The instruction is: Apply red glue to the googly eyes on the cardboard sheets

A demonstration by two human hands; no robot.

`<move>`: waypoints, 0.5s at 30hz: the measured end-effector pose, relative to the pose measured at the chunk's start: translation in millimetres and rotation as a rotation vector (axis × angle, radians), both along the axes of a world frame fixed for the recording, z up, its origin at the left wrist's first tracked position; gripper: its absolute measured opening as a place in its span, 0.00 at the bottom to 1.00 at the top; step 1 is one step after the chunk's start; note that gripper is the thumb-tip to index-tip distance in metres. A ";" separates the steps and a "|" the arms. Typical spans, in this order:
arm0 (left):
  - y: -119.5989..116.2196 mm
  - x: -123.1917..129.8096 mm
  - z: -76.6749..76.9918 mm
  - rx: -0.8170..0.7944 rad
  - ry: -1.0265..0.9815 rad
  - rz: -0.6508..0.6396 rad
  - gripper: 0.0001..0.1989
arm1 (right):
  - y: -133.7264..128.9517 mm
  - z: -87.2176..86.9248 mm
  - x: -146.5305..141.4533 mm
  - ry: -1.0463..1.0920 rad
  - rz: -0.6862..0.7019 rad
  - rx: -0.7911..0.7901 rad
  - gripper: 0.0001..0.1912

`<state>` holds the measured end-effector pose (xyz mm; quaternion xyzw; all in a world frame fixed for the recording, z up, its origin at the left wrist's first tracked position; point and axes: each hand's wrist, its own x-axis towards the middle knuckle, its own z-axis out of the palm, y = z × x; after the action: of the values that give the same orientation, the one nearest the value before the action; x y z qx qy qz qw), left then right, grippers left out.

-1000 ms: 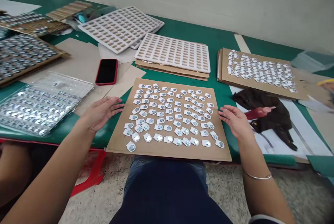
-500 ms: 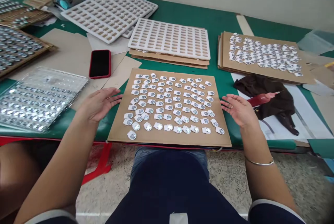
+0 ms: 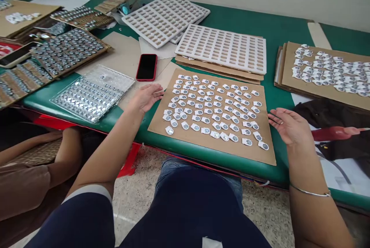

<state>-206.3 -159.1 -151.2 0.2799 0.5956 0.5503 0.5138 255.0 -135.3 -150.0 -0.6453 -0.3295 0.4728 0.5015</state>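
Observation:
A brown cardboard sheet [image 3: 199,140] lies flat on the green table before me, bearing rows of small white tabs [image 3: 205,120], each with a round silvery disc. My left hand [image 3: 148,98] is beside the sheet's left edge, fingers stretched out and holding nothing. At the right edge is my right hand [image 3: 290,126], also open with fingers extended. Whether either set of fingertips touches the cardboard, I cannot tell. Close behind my right hand lies a red squeeze bottle [image 3: 332,134] with a pale nozzle, on dark cloth [image 3: 313,111].
White slotted trays [image 3: 222,47] stand behind the sheet, some on cardboard. A phone [image 3: 147,67] and a clear pack of silvery pieces [image 3: 92,93] lie left. More tabs cover a cardboard stack [image 3: 289,74] at right. Another person's arm [image 3: 68,151] is below the table edge at left.
My view has turned left. The cardboard sheet has shifted away from me, so a green strip of table now shows in front of it. Both hands stay open at its sides.

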 end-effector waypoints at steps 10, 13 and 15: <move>-85.9 14.5 4.7 0.331 1.092 -0.354 0.09 | -8.6 -8.0 22.6 0.014 -0.035 0.075 0.16; -92.6 20.3 7.1 0.417 1.231 -0.561 0.11 | -8.3 -8.2 26.4 0.033 -0.027 0.085 0.15; -88.9 22.5 7.5 0.453 1.302 -0.645 0.11 | -8.4 -7.6 26.5 0.038 -0.021 0.074 0.14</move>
<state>-183.9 -248.0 -143.7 0.8068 0.5399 0.2055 0.1239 281.5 -143.7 -157.6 -0.6206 -0.3304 0.4674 0.5360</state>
